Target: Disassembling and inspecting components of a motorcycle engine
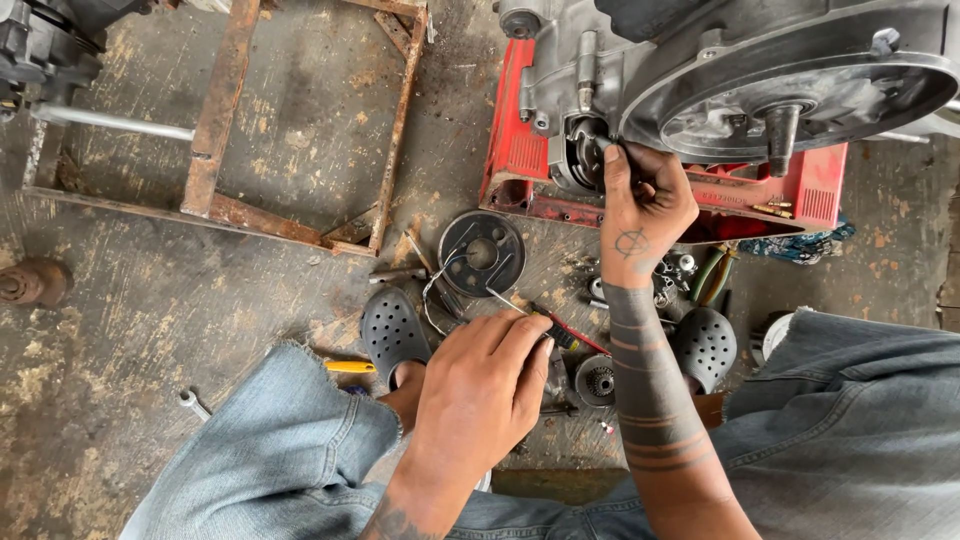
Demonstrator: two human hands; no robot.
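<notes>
Stained, oily concrete floor [150,330] underfoot, a rusty steel frame [300,120] well left of the grey engine [700,70], which sits on a red stand [520,150]. The right hand [645,205] is up at the engine's lower left corner, fingers [612,165] curled and pinched on a small part in the dark round opening [582,155]. The left hand [478,385] hangs below the engine, fingers pressed together around a thin metal tool [505,300], near a round backing plate [482,252] on the floor.
</notes>
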